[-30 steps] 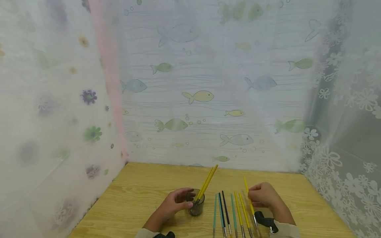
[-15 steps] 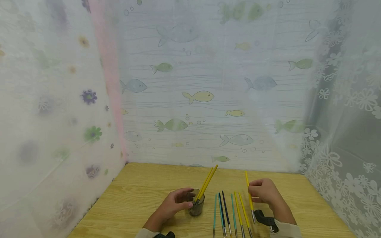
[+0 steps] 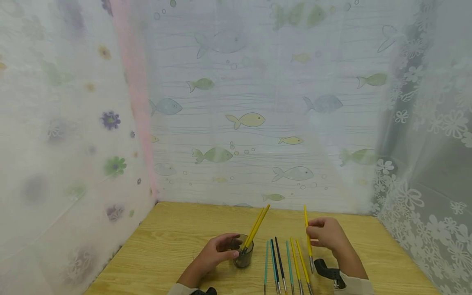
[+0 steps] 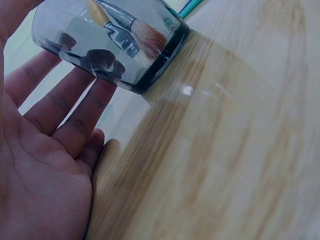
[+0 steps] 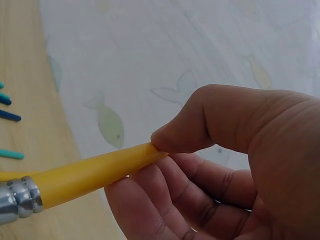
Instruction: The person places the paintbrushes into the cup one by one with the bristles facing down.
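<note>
My right hand (image 3: 324, 235) pinches a yellow paintbrush (image 3: 307, 239) between thumb and fingers and holds it above the table, brush end toward me. In the right wrist view the yellow handle (image 5: 85, 177) and its metal ferrule (image 5: 17, 200) show under my thumb. My left hand (image 3: 217, 250) wraps round a dark glass cup (image 3: 243, 255) on the wooden table (image 3: 173, 241). Two yellow brushes (image 3: 256, 226) lean out of the cup. In the left wrist view my fingers (image 4: 65, 115) lie against the cup (image 4: 110, 40), with brush bristles (image 4: 147, 37) inside it.
Several brushes, teal (image 3: 266, 264), dark blue (image 3: 279, 262) and yellow (image 3: 296, 262), lie side by side on the table between my hands. Sheer curtains with fish (image 3: 247, 119) and flower prints close the table in at the back and both sides.
My right hand has lifted the yellow brush off the table and moved it slightly up and away from me. My left hand and the cup have stayed still.
</note>
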Tool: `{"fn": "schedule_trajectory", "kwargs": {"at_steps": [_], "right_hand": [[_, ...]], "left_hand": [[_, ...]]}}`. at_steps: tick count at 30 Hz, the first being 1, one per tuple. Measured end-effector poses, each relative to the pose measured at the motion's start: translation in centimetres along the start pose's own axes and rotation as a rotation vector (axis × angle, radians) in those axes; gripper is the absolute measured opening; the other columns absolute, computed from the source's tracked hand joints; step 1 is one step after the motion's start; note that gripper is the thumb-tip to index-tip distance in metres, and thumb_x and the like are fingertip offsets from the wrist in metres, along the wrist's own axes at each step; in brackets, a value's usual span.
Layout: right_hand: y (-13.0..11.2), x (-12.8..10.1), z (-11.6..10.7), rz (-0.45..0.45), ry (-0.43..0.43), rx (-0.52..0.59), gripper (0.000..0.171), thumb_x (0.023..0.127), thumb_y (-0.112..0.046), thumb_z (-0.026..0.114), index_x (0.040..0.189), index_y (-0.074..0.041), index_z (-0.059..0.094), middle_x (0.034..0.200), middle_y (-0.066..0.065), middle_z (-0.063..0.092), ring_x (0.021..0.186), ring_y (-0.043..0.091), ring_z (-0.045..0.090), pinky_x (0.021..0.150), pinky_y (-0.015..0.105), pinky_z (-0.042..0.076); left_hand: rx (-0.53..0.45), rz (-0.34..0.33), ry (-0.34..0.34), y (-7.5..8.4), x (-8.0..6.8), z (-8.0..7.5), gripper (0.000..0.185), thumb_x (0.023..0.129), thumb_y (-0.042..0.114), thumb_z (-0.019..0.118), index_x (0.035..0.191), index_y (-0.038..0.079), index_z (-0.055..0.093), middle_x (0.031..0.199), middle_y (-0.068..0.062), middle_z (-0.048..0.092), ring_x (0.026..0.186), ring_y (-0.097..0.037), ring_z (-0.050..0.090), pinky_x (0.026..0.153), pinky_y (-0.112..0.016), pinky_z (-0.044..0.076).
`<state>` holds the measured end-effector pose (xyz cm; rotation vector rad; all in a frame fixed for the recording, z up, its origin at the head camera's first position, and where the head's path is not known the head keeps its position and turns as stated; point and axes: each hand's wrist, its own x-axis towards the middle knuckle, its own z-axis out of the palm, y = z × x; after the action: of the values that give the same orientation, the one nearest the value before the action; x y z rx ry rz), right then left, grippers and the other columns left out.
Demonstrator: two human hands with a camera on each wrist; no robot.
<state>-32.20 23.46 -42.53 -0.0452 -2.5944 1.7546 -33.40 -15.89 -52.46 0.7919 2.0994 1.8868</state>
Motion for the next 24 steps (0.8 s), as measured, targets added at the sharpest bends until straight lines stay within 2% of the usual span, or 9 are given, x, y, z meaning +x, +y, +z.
{"fn": "schedule_trajectory", "kwargs": {"at_steps": [13, 18, 24], "right_hand": [[-1.1, -0.3, 0.8, -0.092, 0.065, -0.009, 0.027, 0.093, -0.009, 0.065, 0.115, 0.005, 0.067, 0.108, 0.017, 0.07, 0.09, 0.023, 0.069, 0.075, 0.042, 0.064], [-1.5, -0.4, 1.1, -0.111, 0.087, -0.017, 0.029, 0.093, -0.01, 0.065, 0.118, 0.005, 0.066, 0.106, 0.014, 0.067, 0.091, 0.023, 0.067, 0.075, 0.041, 0.064], [-2.2, -0.7, 1.3, -0.133, 0.103, 0.019, 0.032, 0.094, -0.01, 0.065, 0.123, 0.004, 0.064, 0.107, 0.014, 0.063, 0.093, 0.023, 0.068, 0.076, 0.038, 0.064]], "left_hand": [[0.014, -0.001, -0.009, 0.1, -0.1, -0.1, 0.052, 0.105, 0.016, 0.061, 0.154, 0.006, 0.047, 0.148, -0.02, 0.057, 0.135, -0.037, 0.056, 0.1, -0.025, 0.053], [0.007, 0.002, -0.024, 0.0, 0.0, -0.2, 0.05, 0.107, 0.016, 0.056, 0.155, 0.007, 0.046, 0.151, -0.021, 0.054, 0.138, -0.039, 0.053, 0.101, -0.024, 0.052], [-0.01, 0.013, -0.051, 0.2, -0.1, -0.3, 0.053, 0.11, 0.019, 0.05, 0.159, 0.003, 0.037, 0.156, -0.023, 0.047, 0.142, -0.044, 0.048, 0.105, -0.024, 0.05]]}}
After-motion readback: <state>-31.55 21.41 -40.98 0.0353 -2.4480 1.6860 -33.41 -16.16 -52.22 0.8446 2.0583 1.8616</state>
